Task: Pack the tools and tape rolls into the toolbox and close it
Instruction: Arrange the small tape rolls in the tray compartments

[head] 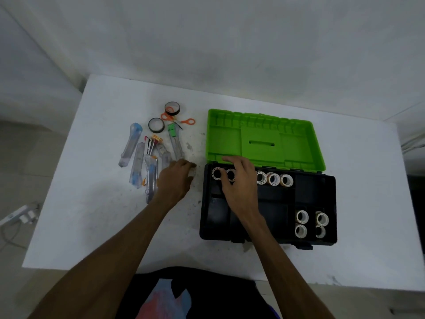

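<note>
Filling the back row of the toolbox (268, 203) is the step you are working on: your right hand (238, 180) is resting over that long rear compartment, fingers spread and loosely bent above the small pale tape rolls (273, 179) standing there, thumb beside the second roll from the left. Whether it is actually pinching a roll, you cannot tell from here, since the palm is covering that spot. Your left hand (177, 180) is reaching across the white table (103, 203) toward the loose pile, fingers curled at the table surface just left of the box; something small may be under the fingertips, but it is too blurred to say.

Still waiting outside are the clear-packaged tools (140, 162), the orange scissors (178, 119) and two black tape rolls (156, 125), all lying close together well left of the box. The next move is probably calling for a firm pinch on one item and a carry over the black rim into an open compartment.

The toolbox is sitting open, its green lid (264, 137) thrown back flat. Four more pale rolls are standing in the front right compartments, and the middle bays are looking bare.
</note>
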